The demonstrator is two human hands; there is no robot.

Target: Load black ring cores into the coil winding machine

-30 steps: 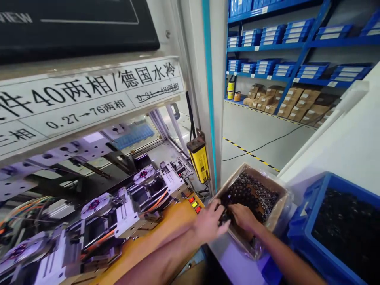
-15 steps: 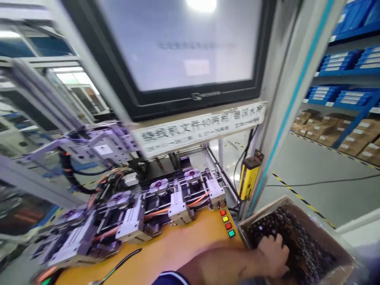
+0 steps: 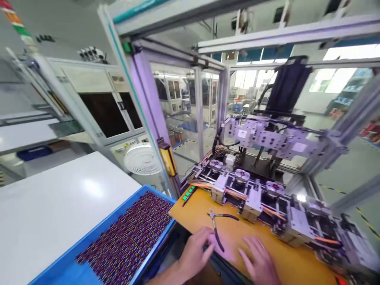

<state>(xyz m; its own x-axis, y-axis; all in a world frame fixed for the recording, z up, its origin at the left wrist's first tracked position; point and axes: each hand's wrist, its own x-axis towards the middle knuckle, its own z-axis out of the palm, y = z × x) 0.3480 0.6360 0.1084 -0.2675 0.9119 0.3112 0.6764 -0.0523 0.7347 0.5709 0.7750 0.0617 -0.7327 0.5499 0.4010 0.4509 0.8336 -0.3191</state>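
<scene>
My left hand (image 3: 196, 251) hovers at the front edge of the orange work surface (image 3: 190, 215), thumb and fingers apart with nothing seen in them. A pair of cutting pliers (image 3: 219, 227) with dark handles lies spread on that surface, just beyond and to the right of its fingertips. To the right of the pliers is my right hand (image 3: 257, 257), its fingers stretched out over the orange surface, holding nothing visible. Behind both hands runs a row of metal fixtures (image 3: 253, 200) carrying round pale parts (image 3: 242, 175) with dark reddish centres.
On the left, a blue tray (image 3: 97, 233) holds many small dark, multicoloured pieces beside a white table (image 3: 74, 194). Green buttons (image 3: 188, 193) sit at the surface's left corner. An aluminium frame post (image 3: 151, 103) rises there, with a white fan (image 3: 142, 158) behind it.
The view has swung left from the monitor and the box of dark parts. My right hand has left that box and is now over the orange surface. My left hand has come into view.
</scene>
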